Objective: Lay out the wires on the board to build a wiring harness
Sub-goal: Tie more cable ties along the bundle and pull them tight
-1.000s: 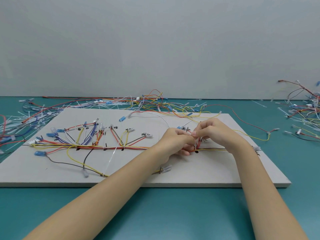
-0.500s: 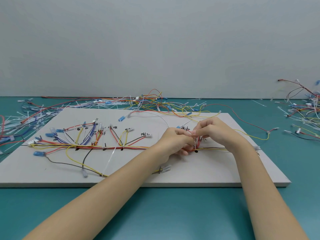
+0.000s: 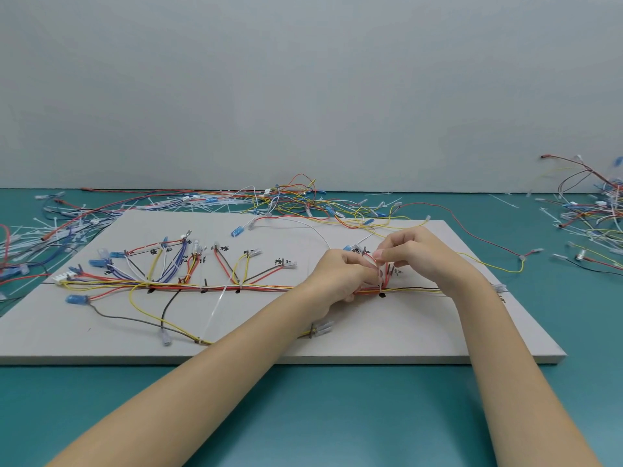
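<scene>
— Two hands meet over the right half of the board (image 3: 421,335), don't they?
— Yes. The left hand (image 3: 340,276) and the right hand (image 3: 416,252) sit close together, fingers curled, and both pinch a small white tie (image 3: 377,267) and some thin red wires just above the main bundle (image 3: 215,287).
— Which way does that bundle run?
— Its long axis goes left to right across the middle of the board, along a drawn line, from a white plug (image 3: 64,277) near the left edge, under the hands, and out toward the right edge. Branches fan away from it toward the far side, ending in blue and clear tips; a yellow wire (image 3: 145,311) and a dark one loop toward the near edge.
— And the board itself?
— It lies flat on the teal counter (image 3: 303,416), long side facing the person. A white strip (image 3: 215,311) slants from the bundle toward the near edge.
— Anything around it?
— Loose wires (image 3: 290,205) are heaped on the counter behind the board, with another pile (image 3: 593,214) well apart at the far right
</scene>
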Demonstrator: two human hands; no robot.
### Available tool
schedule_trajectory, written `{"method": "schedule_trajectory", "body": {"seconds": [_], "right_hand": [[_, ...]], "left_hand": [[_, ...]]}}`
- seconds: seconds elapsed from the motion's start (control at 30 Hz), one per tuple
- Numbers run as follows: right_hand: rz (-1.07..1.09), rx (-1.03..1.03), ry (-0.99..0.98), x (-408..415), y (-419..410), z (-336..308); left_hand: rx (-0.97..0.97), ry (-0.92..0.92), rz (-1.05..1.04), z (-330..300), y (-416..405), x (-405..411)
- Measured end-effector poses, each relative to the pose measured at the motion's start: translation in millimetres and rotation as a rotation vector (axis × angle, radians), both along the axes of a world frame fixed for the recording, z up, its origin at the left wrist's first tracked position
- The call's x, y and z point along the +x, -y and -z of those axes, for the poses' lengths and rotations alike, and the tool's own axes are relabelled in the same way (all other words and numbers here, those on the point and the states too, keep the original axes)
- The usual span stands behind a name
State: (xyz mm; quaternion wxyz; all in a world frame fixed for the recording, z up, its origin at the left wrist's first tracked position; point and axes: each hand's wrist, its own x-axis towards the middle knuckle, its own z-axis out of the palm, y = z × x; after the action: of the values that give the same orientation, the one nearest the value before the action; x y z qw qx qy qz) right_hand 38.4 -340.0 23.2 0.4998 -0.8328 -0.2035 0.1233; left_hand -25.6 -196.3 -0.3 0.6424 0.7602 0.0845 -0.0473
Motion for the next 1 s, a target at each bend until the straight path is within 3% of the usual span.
{"method": "schedule_trajectory", "body": {"seconds": [1.0], "right_hand": [[0.051,0.112,0.024,-8.2,-3.6,-8.1]], "left_hand": [[0.167,0.073,-0.032,9.5,3.6,4.5]]}}
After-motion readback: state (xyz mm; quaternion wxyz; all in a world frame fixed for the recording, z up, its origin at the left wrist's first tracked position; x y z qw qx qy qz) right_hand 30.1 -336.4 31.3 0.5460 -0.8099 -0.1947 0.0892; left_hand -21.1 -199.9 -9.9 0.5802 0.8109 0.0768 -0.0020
